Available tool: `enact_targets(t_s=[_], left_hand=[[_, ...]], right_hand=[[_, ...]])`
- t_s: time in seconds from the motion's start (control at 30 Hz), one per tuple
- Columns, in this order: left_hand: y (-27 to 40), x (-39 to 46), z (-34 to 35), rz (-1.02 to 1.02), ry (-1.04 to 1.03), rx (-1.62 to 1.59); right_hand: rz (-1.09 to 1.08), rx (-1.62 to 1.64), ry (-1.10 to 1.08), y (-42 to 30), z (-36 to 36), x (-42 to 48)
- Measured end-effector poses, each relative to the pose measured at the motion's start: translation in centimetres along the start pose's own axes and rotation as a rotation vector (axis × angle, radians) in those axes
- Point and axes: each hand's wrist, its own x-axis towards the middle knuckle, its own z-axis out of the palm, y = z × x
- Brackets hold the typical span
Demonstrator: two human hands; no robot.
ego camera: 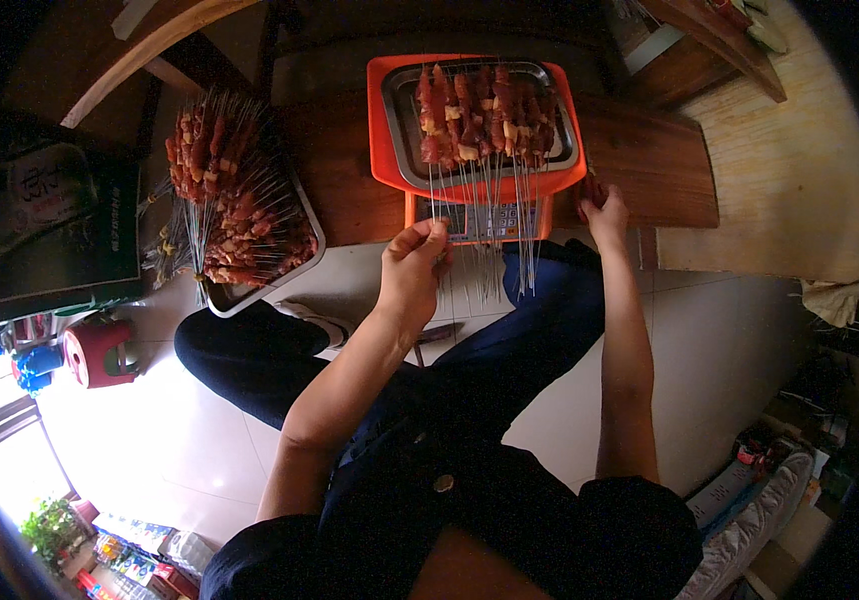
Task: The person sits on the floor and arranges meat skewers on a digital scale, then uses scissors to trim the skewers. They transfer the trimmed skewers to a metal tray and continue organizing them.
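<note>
Raw meat skewers (482, 112) lie side by side on a metal tray (401, 161), which rests on an orange digital scale (384, 180) on a wooden bench. Their thin metal ends hang over the scale's keypad. My left hand (418, 251) pinches the end of a skewer at the tray's left side. My right hand (604, 210) is at the scale's right edge, its fingers around something dark red that is partly hidden. At the left, a second metal tray (317, 240) holds a large heap of meat skewers (238, 225), some bundled upright.
The wooden bench (654, 172) reaches right beyond the scale. A dark green bag (46, 217) stands at the far left, with a red stool (95, 352) below it. My knees are spread close under the bench. Wooden furniture (166, 37) rises behind.
</note>
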Motion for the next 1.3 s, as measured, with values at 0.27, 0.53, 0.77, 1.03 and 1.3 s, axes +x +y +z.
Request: enact_targets(t_s=[0.27,0.53,0.77,1.03,1.3], left_hand=[[-0.5,0.0,-0.5,0.024,0.019,-0.029],[-0.3,-2.3,0.4,0.995,0.239,0.972],[0.1,-0.8,3.7,0.822,-0.037,1.399],[0.0,0.5,4.6,0.765,0.082,1.247],[2.0,0.0,2.7,0.766,0.098,0.891]], right_hand=[[0.05,0.457,0.156,-2.6,-2.3,-3.6],[-0.271,0.277,0.042,-11.7,-6.7,-10.8],[-0.329,0.248,-0.07,-13.3,-6.1,-12.6],[-0.302,0.258,-0.076,-11.9,-5.6,-14.1],[-0.307,0.304,-0.049,-12.1,-5.6,-14.5]])
